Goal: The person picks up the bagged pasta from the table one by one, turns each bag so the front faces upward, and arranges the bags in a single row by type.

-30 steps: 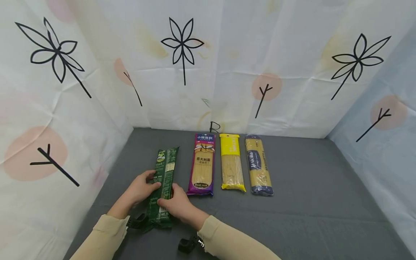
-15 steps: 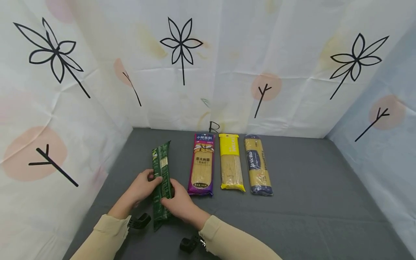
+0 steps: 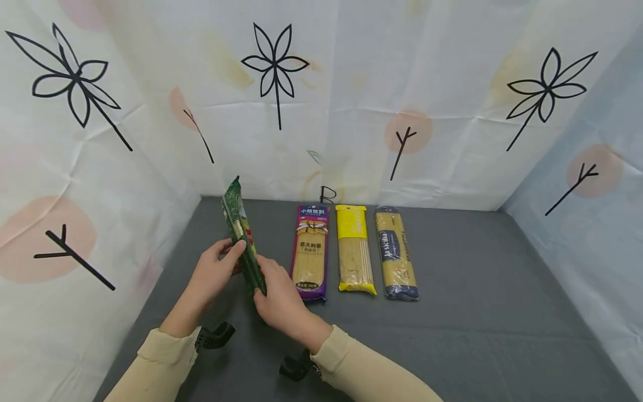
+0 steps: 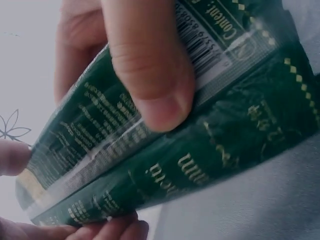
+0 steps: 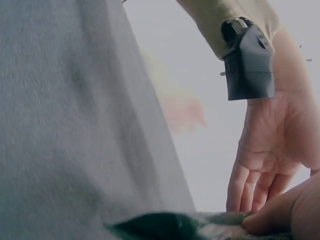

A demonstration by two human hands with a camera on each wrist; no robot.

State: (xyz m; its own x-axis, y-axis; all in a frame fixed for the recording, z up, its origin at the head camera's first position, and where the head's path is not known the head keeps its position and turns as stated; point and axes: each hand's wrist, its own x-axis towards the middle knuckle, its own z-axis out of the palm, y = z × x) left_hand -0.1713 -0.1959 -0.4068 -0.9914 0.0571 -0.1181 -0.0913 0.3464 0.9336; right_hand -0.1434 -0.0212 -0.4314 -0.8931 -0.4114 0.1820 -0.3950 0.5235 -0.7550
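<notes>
A long green pasta packet [image 3: 233, 209] is held up at a tilt over the left part of the table, its narrow side towards me and its far end raised. My left hand [image 3: 210, 276] grips its left side around the middle, thumb on top. Lower down on the right side, my right hand [image 3: 281, 296] holds it between thumb and fingers. In the left wrist view the packet's back [image 4: 200, 145] shows a barcode and small print, with the right thumb [image 4: 160, 95] pressing on it. Only a dark green end [image 5: 160, 225] appears in the right wrist view.
Right of the hands, three pasta packets lie side by side on the grey table [image 3: 467, 268]: a purple one [image 3: 308, 259], a yellow one [image 3: 354, 251] and a blue-ended one [image 3: 397, 254]. Patterned white cloth [image 3: 351, 111] walls the back and sides.
The green packet has been lifted from lying nearly flat and turned onto its edge. Its far end has swung up and left; both hands have risen with it.
</notes>
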